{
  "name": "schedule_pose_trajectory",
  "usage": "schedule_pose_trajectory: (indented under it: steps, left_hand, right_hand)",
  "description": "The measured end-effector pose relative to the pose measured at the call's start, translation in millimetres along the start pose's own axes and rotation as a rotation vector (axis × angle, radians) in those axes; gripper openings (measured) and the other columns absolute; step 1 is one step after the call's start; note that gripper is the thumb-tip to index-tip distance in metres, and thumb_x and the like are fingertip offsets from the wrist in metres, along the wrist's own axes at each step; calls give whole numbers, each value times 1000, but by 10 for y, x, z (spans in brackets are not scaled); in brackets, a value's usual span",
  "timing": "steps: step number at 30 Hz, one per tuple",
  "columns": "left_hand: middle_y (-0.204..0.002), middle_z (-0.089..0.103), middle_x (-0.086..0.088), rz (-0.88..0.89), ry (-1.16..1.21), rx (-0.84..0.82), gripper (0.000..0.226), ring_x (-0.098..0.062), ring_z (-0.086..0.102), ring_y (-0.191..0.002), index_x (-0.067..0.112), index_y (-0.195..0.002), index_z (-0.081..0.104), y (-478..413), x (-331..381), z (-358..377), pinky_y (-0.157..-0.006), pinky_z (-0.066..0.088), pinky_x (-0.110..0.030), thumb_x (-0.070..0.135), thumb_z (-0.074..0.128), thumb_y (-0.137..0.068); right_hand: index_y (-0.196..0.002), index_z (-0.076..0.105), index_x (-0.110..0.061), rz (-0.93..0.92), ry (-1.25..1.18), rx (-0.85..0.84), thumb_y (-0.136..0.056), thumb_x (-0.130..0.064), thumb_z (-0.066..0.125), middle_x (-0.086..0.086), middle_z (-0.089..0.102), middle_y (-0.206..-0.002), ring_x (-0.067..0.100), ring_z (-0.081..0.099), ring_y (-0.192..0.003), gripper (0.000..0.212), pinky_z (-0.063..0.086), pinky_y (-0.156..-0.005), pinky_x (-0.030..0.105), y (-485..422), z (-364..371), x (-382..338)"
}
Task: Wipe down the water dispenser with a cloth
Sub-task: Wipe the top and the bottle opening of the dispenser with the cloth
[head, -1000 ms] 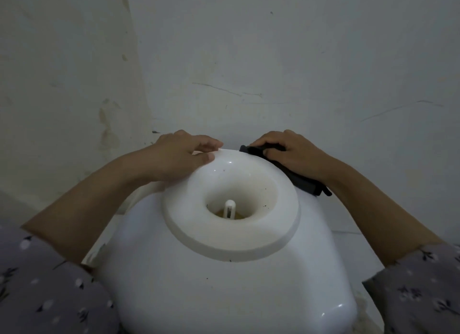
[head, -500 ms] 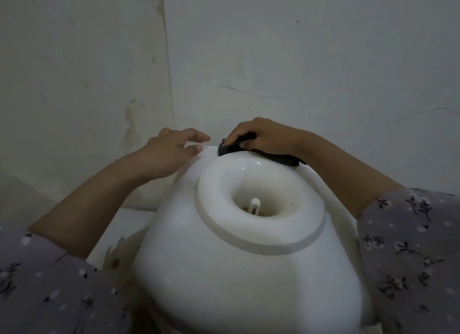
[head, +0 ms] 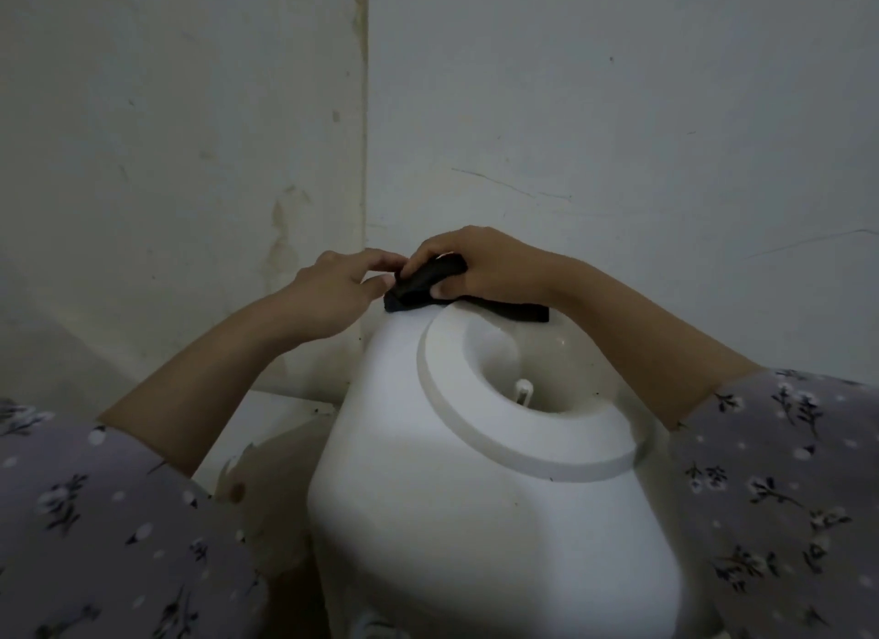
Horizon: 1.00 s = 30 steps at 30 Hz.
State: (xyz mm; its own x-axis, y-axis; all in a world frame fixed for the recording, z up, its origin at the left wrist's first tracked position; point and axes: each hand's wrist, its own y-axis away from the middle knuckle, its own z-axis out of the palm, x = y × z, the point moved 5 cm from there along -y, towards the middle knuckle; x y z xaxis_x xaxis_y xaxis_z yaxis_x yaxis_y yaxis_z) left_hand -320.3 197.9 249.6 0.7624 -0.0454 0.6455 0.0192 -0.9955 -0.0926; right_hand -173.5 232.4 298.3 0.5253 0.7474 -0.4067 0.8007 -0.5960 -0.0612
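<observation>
Gripping a black cloth (head: pixel 424 284), the right hand (head: pixel 485 269) sits at the back left corner of the white water dispenser (head: pixel 475 505), seen from the head camera looking down over the top. Its fingers curl over the bunched upper part of the cloth and the thumb presses in from below, so the fabric is clamped between them. The cloth lies along the back edge of the dispenser's top: its left end pokes out past the knuckles at the corner, the middle is hidden under the palm and wrist, and its other end shows as a dark strip to the right of the wrist, touching the plastic. The left hand (head: pixel 340 288) hangs just beside the same corner, off the left side of the dispenser, with fingers loosely bent and holding nothing; the forefinger and thumb tips reach to the cloth's left end, and actual contact cannot be made out. On top of the dispenser a raised round collar (head: pixel 480 429) rings a deep well, and a small white spike (head: pixel 523 391) stands upright inside. Grey floral sleeves (head: pixel 780 495) fill both lower corners. Behind, two stained white walls (head: pixel 618 115) meet in a corner directly above the hands.
</observation>
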Motion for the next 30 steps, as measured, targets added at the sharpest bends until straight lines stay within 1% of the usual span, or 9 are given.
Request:
schedule_pose_trajectory:
  steps: [4,7,9,12,16,18,20,26,30]
  left_hand:
    - [-141,41,-2,50,-41,-52,34,-24,37,-130,51,-127,42,53,66,3,-107,31,-48,50,38,-94]
    - [-138,44,3,109,-118,-71,39,-21,31,-131,40,-137,38,81,219,44,-108,28,-45,43,35,-98]
    - [-120,49,7,116,-136,-63,38,-19,30,-126,34,-136,40,123,299,39,-105,28,-41,38,36,-99]
    - [-89,38,19,103,-148,-16,33,-18,31,-122,30,-130,46,195,301,-20,-102,29,-40,36,41,-97]
    - [-85,38,15,123,-189,7,31,-19,32,-122,27,-127,48,307,276,-55,-96,30,-36,33,43,-97]
    - [-86,38,16,115,-167,8,29,-19,34,-121,29,-125,48,373,230,-76,-94,30,-35,33,45,-96]
    - [-99,44,5,111,-156,-3,27,-20,35,-121,34,-122,49,444,173,-100,-93,31,-35,34,47,-95]
    - [-124,49,-4,146,-129,-37,20,-20,41,-119,49,-107,43,637,36,-94,-98,37,-42,37,49,-92]
    - [-127,50,-2,194,-124,-37,21,-17,40,-121,43,-107,44,800,43,-96,-94,37,-35,29,51,-93]
  right_hand:
    - [-104,64,-23,160,-164,135,-82,-23,68,-10,62,-103,0,56,-91,23,41,-76,17,184,-140,181]
    - [-100,68,-21,178,-93,151,-84,-22,65,-8,66,-95,6,58,-88,17,41,-71,17,224,-107,160]
    - [-100,68,-21,174,-59,139,-85,-20,63,-8,66,-94,4,57,-87,16,41,-71,14,233,-89,99]
    - [-100,67,-22,175,-41,104,-85,-18,62,-9,65,-94,3,56,-85,16,39,-69,14,258,-69,-6]
    - [-100,64,-24,160,48,84,-84,-15,58,-9,62,-91,2,53,-80,20,40,-67,13,281,-24,-213]
    - [-102,64,-22,156,84,64,-84,-14,56,-5,62,-92,6,54,-80,22,41,-66,16,287,-1,-328]
    - [-104,63,-21,154,111,45,-83,-15,56,-3,61,-92,10,54,-82,22,41,-63,15,293,28,-444]
    - [-94,59,-23,150,209,50,-83,-23,58,-14,51,-75,5,49,-70,12,40,-63,23,361,175,-701]
    - [-94,58,-23,125,267,90,-81,-25,59,-15,48,-71,11,48,-72,13,40,-66,29,474,269,-836]
